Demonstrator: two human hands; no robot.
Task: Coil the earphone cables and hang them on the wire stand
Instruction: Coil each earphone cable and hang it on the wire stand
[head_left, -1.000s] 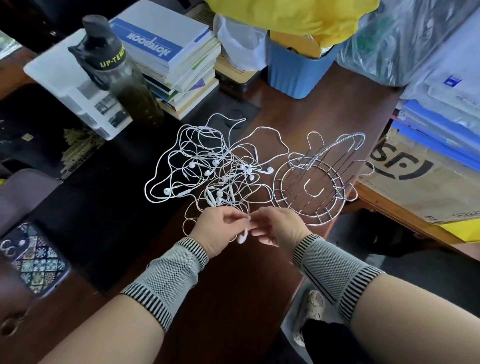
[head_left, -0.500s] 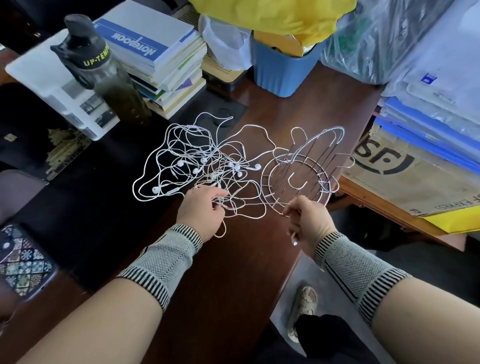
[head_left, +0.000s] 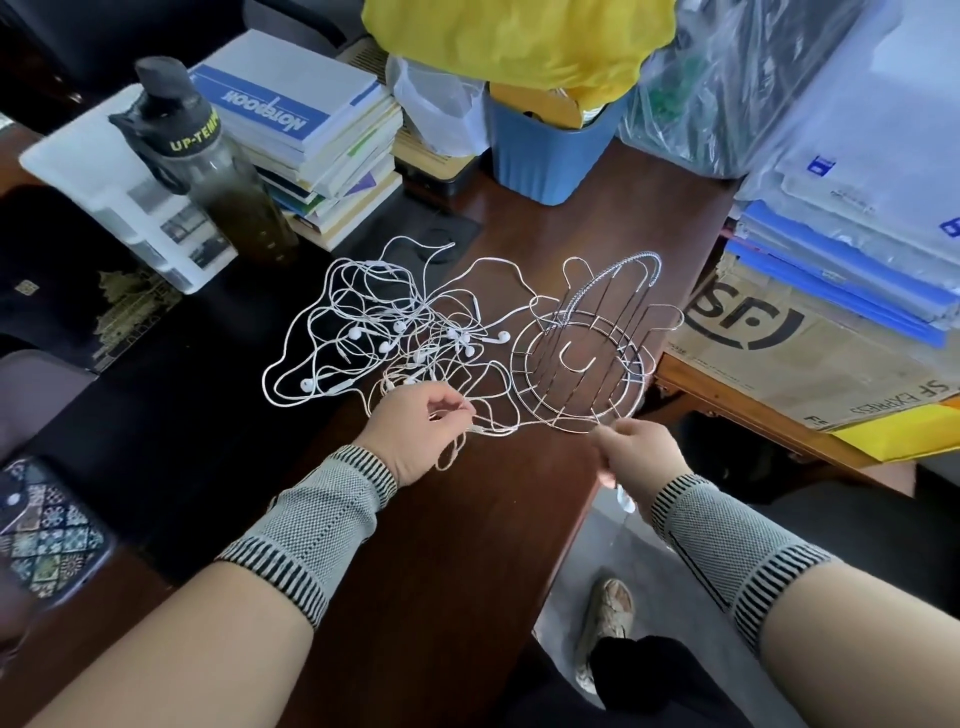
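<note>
A tangle of white earphone cables with several earbuds lies on the dark wooden table. To its right stands the wire stand, a round base with an arched handle and hooks. My left hand pinches a cable at the near edge of the tangle. My right hand grips the same cable's end just in front of the stand's base, past the table's edge. One white earbud hangs below that hand. The cable runs taut between both hands.
A dark water bottle and a stack of notebooks stand at the back left, a blue bin behind the stand. Cardboard boxes and folders fill the right. A patterned phone lies near left.
My hands were together in front of the tangle. The right hand has drawn one cable out to the right, stretching it along the table's near edge; the left stays at the tangle.
</note>
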